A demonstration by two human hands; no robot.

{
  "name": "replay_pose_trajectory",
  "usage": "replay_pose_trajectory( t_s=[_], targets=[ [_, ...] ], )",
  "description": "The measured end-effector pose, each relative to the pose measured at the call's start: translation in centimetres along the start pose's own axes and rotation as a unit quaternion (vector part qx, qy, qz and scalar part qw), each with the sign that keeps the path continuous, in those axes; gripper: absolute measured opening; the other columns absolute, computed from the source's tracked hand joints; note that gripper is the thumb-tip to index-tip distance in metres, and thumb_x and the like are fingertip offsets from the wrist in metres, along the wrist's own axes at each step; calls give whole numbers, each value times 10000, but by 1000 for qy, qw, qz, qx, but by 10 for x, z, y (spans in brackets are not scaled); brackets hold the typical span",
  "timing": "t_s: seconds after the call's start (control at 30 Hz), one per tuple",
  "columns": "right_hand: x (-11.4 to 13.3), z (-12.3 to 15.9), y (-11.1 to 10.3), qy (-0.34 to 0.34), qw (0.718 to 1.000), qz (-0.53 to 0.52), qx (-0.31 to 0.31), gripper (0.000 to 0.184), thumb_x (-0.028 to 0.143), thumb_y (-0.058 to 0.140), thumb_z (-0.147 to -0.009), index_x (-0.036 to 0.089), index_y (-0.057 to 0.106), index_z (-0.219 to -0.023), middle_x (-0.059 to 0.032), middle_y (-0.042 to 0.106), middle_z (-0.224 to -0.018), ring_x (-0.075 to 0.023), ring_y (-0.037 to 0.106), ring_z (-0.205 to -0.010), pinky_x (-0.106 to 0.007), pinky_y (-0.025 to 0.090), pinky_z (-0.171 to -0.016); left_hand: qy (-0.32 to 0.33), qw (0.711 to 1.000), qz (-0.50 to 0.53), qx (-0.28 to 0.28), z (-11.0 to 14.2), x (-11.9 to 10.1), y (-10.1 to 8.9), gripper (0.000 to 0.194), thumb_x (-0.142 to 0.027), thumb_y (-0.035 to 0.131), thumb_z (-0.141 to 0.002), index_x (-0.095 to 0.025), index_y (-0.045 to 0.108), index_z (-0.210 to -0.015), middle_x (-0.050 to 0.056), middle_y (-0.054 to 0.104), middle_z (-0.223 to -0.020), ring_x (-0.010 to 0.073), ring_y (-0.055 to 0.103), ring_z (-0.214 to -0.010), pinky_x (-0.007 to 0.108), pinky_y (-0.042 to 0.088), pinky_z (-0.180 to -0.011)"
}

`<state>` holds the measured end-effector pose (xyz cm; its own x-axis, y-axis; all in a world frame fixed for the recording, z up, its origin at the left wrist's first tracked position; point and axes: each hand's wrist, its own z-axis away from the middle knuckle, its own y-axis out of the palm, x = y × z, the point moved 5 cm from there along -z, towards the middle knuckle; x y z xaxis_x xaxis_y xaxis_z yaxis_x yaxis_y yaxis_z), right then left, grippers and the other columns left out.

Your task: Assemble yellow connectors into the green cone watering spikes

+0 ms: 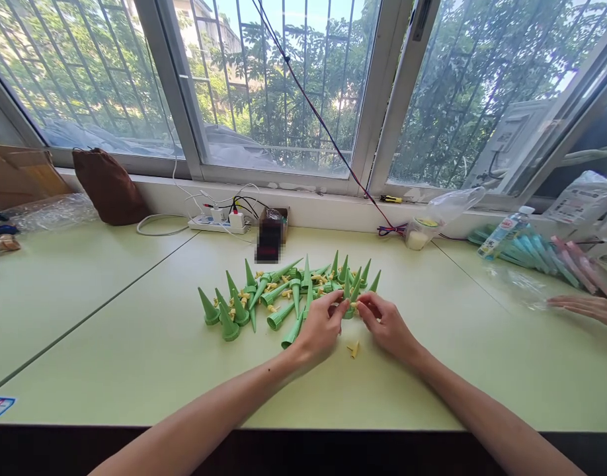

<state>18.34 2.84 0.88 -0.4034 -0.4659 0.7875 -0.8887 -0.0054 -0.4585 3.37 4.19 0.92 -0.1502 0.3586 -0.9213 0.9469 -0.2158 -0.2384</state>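
Observation:
A heap of green plastic cone spikes point(283, 291) with small yellow parts among them lies on the pale green table point(135, 344). My left hand point(323, 324) and my right hand point(385, 320) meet at the heap's near right edge. Both pinch at a green spike with a yellow piece point(352, 305) between their fingertips. One loose yellow piece point(354, 348) lies on the table just below my hands.
Another person's hand point(588, 307) rests flat at the right edge, near packs of blue and pink items point(546, 254). By the window sill stand a power strip point(217, 221), a brown pouch point(108, 185), a plastic bag with a cup point(425, 228) and a bottle point(504, 231).

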Motion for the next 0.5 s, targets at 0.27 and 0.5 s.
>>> replay_pose_trajectory(
  t_s=[0.27, 0.5],
  targets=[
    [3, 0, -1, -32, 999, 11, 0, 214, 365, 504, -977, 180, 610, -956, -36, 611, -775, -148, 537, -623, -269, 458, -573, -16, 1000, 10, 4, 1, -3, 1, 313, -443, 527, -917, -156, 642, -969, 8, 624, -772, 83, 468, -471, 230, 382, -467],
    [5, 1, -2, -40, 999, -17, -13, 169, 311, 529, -968, 184, 627, -1018, -44, 636, -805, -140, 570, -623, -273, 522, -598, -49, 996, 69, 25, -1, -3, 2, 330, -473, 541, -893, -165, 551, -774, -68, 429, -553, 57, 381, -389, 200, 293, -393]
  ],
)
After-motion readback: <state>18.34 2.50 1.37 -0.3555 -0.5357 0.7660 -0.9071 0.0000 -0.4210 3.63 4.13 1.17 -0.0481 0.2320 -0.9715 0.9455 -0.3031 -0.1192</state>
